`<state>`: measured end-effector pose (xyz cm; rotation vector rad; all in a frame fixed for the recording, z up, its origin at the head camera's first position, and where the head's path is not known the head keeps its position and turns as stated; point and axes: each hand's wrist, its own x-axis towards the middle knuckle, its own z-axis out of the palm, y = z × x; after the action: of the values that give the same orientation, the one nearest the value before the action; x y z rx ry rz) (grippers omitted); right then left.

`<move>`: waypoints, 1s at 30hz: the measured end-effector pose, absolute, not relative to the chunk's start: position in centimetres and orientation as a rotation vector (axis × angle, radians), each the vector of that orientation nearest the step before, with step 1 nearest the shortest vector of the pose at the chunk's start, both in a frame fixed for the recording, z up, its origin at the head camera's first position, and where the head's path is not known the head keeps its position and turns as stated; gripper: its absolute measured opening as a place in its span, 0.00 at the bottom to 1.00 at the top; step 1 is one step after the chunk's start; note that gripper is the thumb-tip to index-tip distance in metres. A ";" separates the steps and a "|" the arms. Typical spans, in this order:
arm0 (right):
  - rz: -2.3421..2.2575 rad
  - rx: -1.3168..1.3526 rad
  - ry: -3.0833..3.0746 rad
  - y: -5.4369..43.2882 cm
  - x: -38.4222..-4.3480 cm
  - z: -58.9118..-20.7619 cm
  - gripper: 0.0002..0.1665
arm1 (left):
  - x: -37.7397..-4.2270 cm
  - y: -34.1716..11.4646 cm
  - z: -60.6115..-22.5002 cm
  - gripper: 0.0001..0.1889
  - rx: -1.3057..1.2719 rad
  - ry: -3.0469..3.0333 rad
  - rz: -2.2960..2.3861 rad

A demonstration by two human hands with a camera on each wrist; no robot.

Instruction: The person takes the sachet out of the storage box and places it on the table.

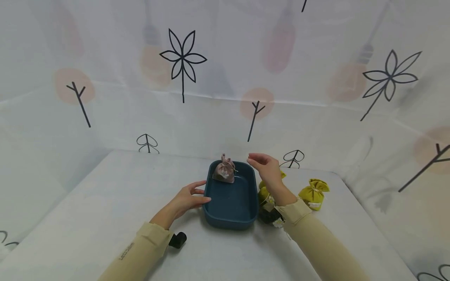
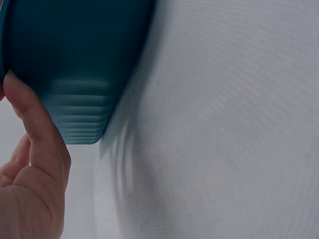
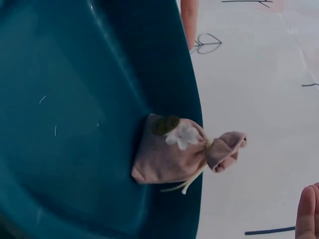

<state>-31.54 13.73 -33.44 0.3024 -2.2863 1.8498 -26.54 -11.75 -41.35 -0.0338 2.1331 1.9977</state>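
Observation:
My left hand (image 1: 186,200) is at the left side of a blue rectangular basin (image 1: 230,224), its thumb over the rim and its other fingers along the outer wall. In the left wrist view the thumb (image 2: 42,134) reaches up to the rim. A small pinkish drawstring pouch (image 1: 225,171) with a white flower stands in the far left corner of the basin, its tied neck rising over the rim. Raised above the basin's far right corner is my right hand (image 1: 268,169), with nothing in its fingers. The right wrist view shows the pouch (image 3: 172,152) apart from the fingertips (image 3: 308,211).
Right of the basin, a yellow-green pouch (image 1: 263,193) and a black pouch (image 1: 268,216) sit partly behind my right forearm. Another yellow-green pouch (image 1: 314,194) stands farther right. A black object (image 1: 178,240) lies by my left sleeve on the white table (image 1: 116,203). A patterned cloth hangs behind.

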 end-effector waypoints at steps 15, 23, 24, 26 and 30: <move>1.827 0.230 -2.429 10.6 -34.3 -34.2 0.18 | -26.6 -11.9 -41.3 0.39 -0.047 2.138 1.989; 1.774 0.209 -2.571 9.7 -35.8 -34.8 0.23 | -26.6 -12.0 -41.2 0.39 -0.063 2.138 1.997; 1.768 0.205 -2.595 9.6 -35.9 -34.9 0.24 | -26.6 -12.0 -41.2 0.39 -0.061 2.137 1.997; 1.742 0.217 -2.638 9.4 -36.0 -35.0 0.25 | -26.6 -11.9 -41.3 0.39 -0.053 2.134 2.000; 1.710 0.253 -2.685 9.1 -36.3 -35.4 0.24 | -26.6 -11.8 -41.3 0.39 -0.049 2.134 1.997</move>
<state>-36.27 9.13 -35.42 0.2527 -2.6846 1.7100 -26.65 -11.79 -41.27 -0.0486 2.1344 1.9968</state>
